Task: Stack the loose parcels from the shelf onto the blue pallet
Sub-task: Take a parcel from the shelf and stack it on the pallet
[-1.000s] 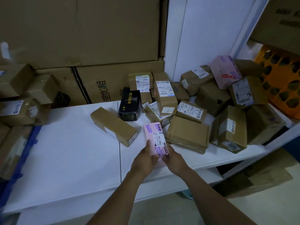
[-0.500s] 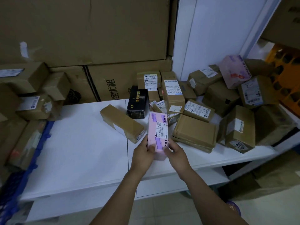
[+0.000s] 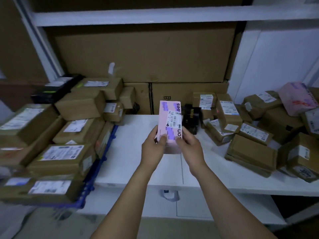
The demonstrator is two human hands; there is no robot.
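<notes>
Before you: white flat shelf board [image 3: 124,152], large brown cardboard cartons [image 3: 146,56] behind.
Your right: white wall panel [image 3: 276,62].

1. Light is dim, cool and bluish.
2. The white shelf [image 3: 138,161] is the brightest surface.
3. Motion blur smears the stacked parcels [image 3: 57,156] at the left.
4. The label on the pink box [image 3: 170,118] in the middle is sharp enough to read.
5. Wide-angle distortion bows the upper shelf board [image 3: 155,16].
6. Deep shadow fills the near right corner.

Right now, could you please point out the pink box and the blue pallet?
pink box [image 3: 174,120]: head view, on its white shipping label.
blue pallet [image 3: 89,187]: head view, on its exposed right-hand edge.
</notes>
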